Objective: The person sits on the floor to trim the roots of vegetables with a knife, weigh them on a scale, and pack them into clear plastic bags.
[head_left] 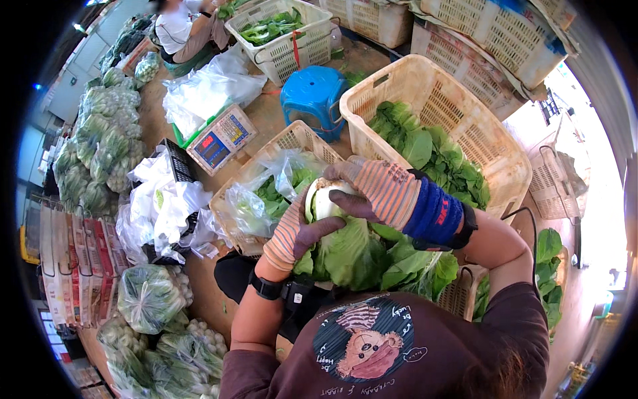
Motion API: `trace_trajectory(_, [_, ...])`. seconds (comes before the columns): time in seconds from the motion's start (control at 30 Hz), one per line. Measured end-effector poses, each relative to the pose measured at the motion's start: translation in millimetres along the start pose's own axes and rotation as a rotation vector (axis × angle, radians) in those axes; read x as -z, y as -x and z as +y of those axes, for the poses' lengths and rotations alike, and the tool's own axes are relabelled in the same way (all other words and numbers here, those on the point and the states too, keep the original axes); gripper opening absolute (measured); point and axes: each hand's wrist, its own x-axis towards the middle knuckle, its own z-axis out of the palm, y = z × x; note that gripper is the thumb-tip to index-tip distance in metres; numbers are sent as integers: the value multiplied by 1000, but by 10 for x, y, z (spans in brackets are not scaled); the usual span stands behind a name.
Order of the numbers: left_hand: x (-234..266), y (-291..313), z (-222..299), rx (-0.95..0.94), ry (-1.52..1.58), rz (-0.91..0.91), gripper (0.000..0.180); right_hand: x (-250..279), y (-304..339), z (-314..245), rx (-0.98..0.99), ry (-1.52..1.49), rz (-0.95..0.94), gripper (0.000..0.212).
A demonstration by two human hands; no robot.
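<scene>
Both hands clasp the cabbage (352, 246) at its white stem end, left hand (296, 236) beneath, right hand (372, 189) wrapped over (steadying it), a bag-lined basket (292, 136) at 11 o'clock.

leafy cabbage (352, 249) | green, white stem end up | held above lap

We are in a vegetable packing shed: plastic crates (465, 120) of greens, bagged produce (147, 297), a weighing scale (221, 139).
</scene>
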Motion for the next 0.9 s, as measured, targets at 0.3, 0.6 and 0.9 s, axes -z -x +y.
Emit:
trace_trajectory(0.3, [161, 94, 23, 108, 3, -270, 71, 352, -179, 176, -14, -233, -495, 23])
trace_trajectory(0.6, [491, 110, -205, -19, 346, -29, 64, 1357, 2333, 1488, 118, -1119, 676, 41])
trace_trajectory(0.9, [484, -115, -104, -121, 846, -134, 61, 1600, 5717, 1036, -1561, 53, 1322, 43])
